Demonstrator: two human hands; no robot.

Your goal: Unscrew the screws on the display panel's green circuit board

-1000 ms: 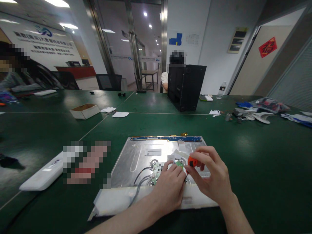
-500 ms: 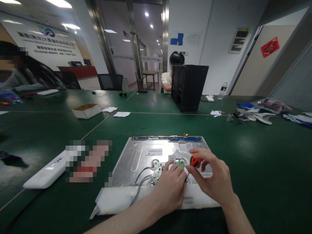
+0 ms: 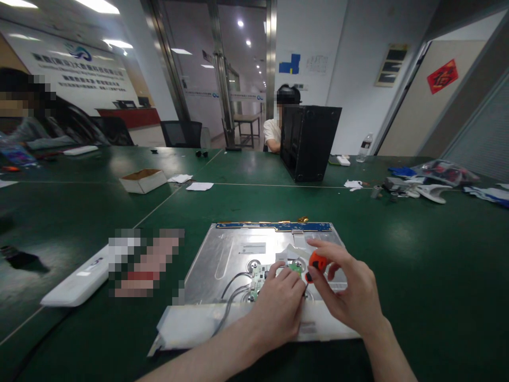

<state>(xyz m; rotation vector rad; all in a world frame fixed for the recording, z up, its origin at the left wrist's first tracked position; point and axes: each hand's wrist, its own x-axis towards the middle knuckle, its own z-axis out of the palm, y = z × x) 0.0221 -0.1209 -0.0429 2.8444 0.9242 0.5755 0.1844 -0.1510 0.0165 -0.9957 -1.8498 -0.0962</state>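
Note:
A flat silver metal panel lies on the green table in front of me, with a blue strip along its far edge. A small green circuit board with grey wires sits on it. My left hand rests on the board, fingertips pressing down at its right end. My right hand grips an orange-handled screwdriver, its tip pointing down beside my left fingers.
A white elongated plastic part lies at the left, and a blurred patch next to it. Farther back stand a cardboard box, paper scraps, a black computer case, a bottle and assorted parts at right. Other people sit at the far left and behind the case.
The screwdriver handle has turned and shifted slightly in my right fingers. My left hand stays on the board. The view has drifted slightly.

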